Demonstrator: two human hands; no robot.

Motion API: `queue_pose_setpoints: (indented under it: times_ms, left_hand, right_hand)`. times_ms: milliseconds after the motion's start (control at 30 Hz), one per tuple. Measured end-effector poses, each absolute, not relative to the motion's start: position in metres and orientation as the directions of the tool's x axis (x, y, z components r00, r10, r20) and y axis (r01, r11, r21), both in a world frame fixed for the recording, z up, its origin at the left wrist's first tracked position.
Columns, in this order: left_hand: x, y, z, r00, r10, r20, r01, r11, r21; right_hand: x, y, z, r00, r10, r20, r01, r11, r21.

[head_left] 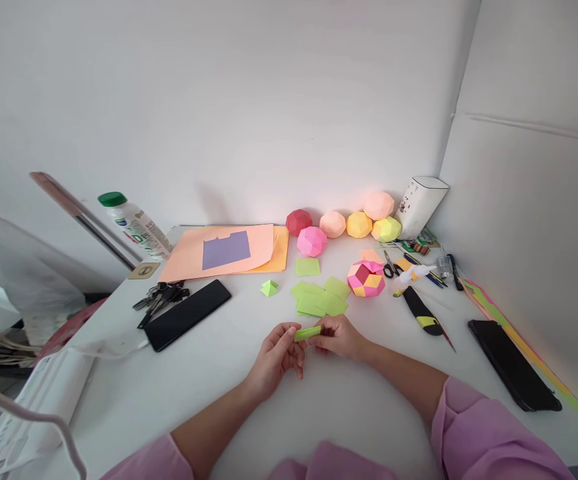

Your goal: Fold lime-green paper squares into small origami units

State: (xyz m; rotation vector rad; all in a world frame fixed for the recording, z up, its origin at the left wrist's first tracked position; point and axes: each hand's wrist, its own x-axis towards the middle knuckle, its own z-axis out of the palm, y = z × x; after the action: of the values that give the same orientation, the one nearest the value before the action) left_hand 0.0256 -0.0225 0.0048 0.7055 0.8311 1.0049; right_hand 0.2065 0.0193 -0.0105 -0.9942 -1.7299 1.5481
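Between my two hands is a small folded piece of green paper [307, 333], held just above the table. My left hand [277, 353] pinches its left end with thumb and forefinger, the other fingers curled below. At its right end, my right hand [341, 337] grips it with the fingertips. Beyond the hands lie several loose green paper pieces [321, 299] in an overlapping pile, with a single green sheet [307, 267] behind them. A small green folded paper pyramid [269, 288] stands to the left. Right of the pile sits a pink, yellow and red paper ball [366, 279] with an opening.
Several faceted paper balls [333, 225] line the wall. To the right are scissors [393, 265], a glue bottle [413, 275], a utility knife [421, 311] and a black phone [513, 365]. A black slab [189, 315], keys [161, 298], orange paper [183, 253] and a bottle [136, 227] are left.
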Motion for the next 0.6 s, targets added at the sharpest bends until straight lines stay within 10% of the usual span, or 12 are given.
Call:
queue_pose_setpoints:
  times_ms: [600]
  left_hand:
    - [0.0266, -0.0219, -0.0008, 0.283, 0.901, -0.328, -0.263, 0.402, 0.877]
  right_hand:
    - [0.2049, 0.0151, -0.014, -0.545, 0.835, 0.074, 0.014, 0.098, -0.995]
